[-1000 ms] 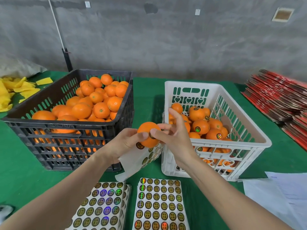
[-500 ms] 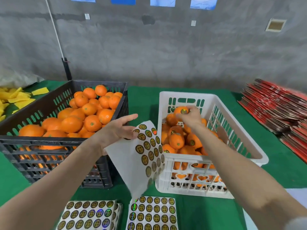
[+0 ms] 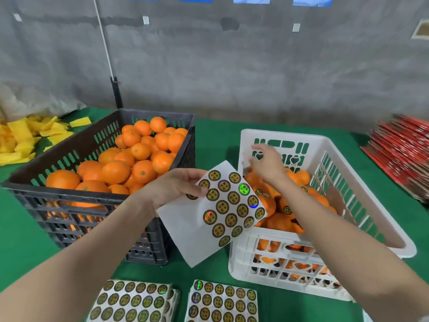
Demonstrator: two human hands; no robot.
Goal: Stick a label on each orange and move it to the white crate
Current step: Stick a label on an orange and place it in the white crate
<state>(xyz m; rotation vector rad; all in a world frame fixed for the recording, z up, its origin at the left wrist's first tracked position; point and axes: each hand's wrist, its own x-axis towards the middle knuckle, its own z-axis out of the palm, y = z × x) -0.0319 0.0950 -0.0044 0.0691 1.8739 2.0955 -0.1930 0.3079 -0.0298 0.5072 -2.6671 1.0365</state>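
Right hand (image 3: 267, 166) is loose and empty over the white crate (image 3: 325, 139). The next oranges (image 3: 139, 163) lie left in the black crate (image 3: 69, 198), nearer my left hand (image 3: 171, 187), whose fingers (image 3: 190, 173) are pinching the label sheet (image 3: 222, 210).

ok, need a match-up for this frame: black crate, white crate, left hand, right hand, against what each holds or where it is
Things:
1 black crate
2 white crate
3 left hand
4 right hand

States:
A pinches the sticker sheet
B holds labelled oranges
C holds unlabelled oranges
D open above the white crate, holding nothing

Pairs: 1-C, 2-B, 3-A, 4-D
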